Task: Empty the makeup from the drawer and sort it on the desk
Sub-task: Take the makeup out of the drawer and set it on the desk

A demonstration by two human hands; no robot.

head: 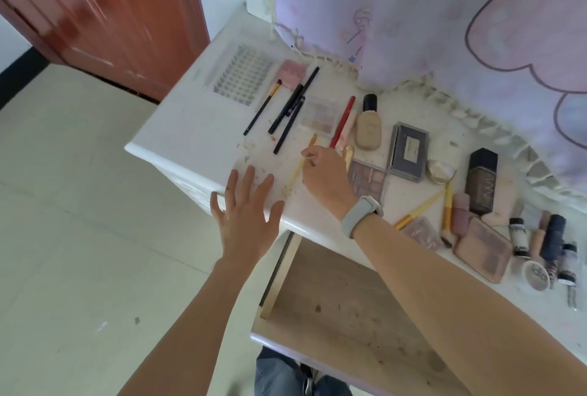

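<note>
The right hand [324, 173] pinches a yellow-handled brush [300, 165], apparently aligning it beside the pencils [287, 116] to group slender tools. The left hand [244, 214] hovers spread-fingered over the desk [190, 128] edge. The drawer [343, 310] appears emptied.

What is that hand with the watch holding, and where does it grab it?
The right hand pinches a thin yellow brush around its middle. The left hand holds nothing.
</note>
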